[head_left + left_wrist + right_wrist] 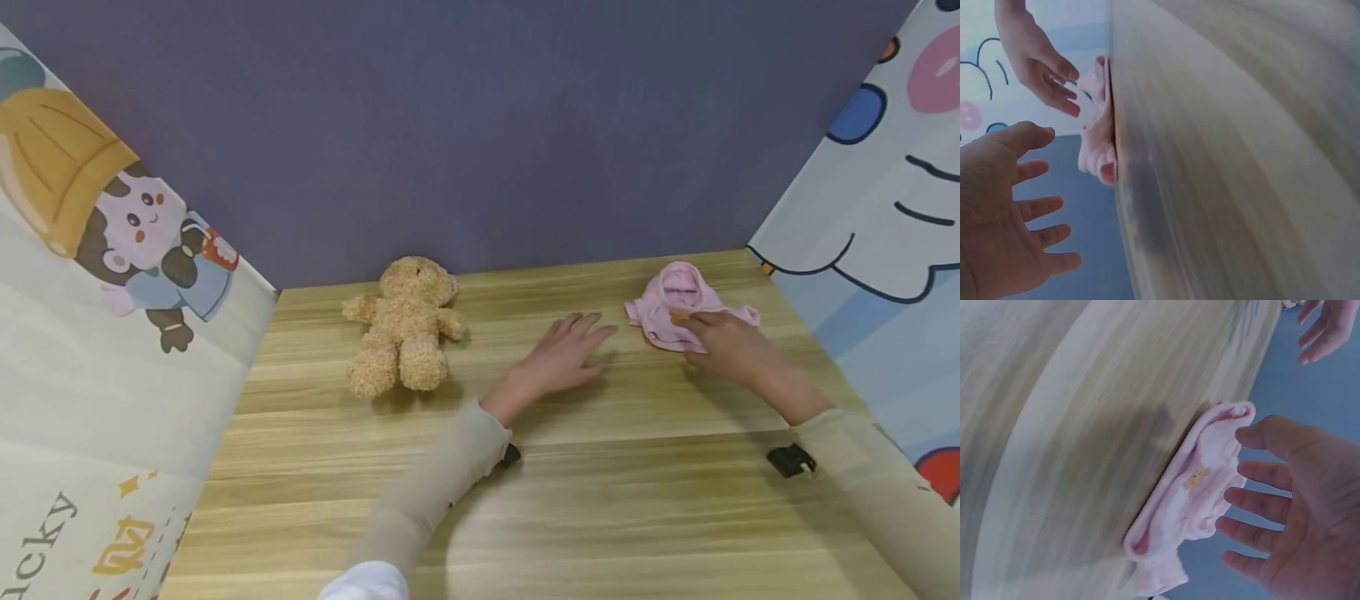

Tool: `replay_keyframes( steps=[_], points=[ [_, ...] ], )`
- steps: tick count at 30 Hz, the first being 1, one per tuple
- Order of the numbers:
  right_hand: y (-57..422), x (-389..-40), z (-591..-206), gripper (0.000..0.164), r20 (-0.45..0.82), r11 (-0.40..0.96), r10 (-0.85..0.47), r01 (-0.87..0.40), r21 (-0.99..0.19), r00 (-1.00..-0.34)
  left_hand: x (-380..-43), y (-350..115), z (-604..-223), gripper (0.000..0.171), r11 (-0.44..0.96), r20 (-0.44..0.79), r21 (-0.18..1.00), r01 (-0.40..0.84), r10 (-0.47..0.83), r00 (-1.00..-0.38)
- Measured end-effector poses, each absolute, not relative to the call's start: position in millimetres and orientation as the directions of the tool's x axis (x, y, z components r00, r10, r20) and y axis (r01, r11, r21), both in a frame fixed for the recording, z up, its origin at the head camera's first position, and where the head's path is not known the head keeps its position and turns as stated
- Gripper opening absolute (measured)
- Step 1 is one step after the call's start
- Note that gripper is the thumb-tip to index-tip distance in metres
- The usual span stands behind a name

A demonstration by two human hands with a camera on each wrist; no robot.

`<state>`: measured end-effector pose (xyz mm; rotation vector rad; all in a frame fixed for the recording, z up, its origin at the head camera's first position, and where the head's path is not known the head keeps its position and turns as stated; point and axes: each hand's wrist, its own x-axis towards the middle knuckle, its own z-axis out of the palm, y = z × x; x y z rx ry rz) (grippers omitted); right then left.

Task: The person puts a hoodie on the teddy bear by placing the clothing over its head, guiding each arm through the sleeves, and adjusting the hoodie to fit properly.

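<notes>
A small pink hooded garment lies on the wooden table at the right, its hood toward the back panel. A yellow bear patch marks its front. My right hand hovers over its near right side; in the right wrist view the fingers are spread, nothing between them. My left hand is stretched out over the middle of the table, left of the garment, with its fingers apart and holding nothing. A curly tan teddy bear lies on its back at the left, away from both hands.
The wooden table ends at a dark blue-grey panel behind. White printed panels stand along the left and right sides. Black wrist devices hang under both forearms.
</notes>
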<state>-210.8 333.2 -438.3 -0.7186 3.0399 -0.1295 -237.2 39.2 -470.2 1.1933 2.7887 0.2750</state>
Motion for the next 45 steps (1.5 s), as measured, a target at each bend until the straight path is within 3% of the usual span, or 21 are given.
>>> replay_keyframes(
  steps=[13, 24, 31, 38, 45],
  points=[
    [359.2, -225.0, -452.5, 0.06, -0.115, 0.929, -0.361, -0.345, -0.133, -0.926, -257.1, 86.1, -478.4, 0.057, 0.58, -0.052, 0.183, 0.794, 0.812, -0.581],
    [373.3, -236.4, -459.4, 0.07, -0.16, 0.932, -0.36, -0.346, -0.109, -0.919, -277.2, 115.9, -480.0, 0.061, 0.591, -0.063, 0.061, 0.805, 0.807, -0.587],
    [383.4, -241.2, -467.7, 0.076, -0.174, 0.924, -0.382, -0.373, -0.083, -0.908, -284.1, 138.0, -475.6, 0.063, 0.6, -0.166, -0.04, 0.799, 0.784, -0.598],
    [394.9, -239.8, -475.9, 0.067, -0.206, 0.925, -0.371, -0.342, -0.165, -0.905, -289.9, 158.0, -478.1, 0.054, 0.557, -0.263, -0.044, 0.829, 0.795, -0.547],
    [388.3, -248.3, -476.4, 0.063, -0.13, 0.892, -0.448, -0.432, -0.132, -0.885, -292.5, 153.0, -487.8, 0.03, 0.572, -0.166, 0.023, 0.82, 0.811, -0.561]
  ],
)
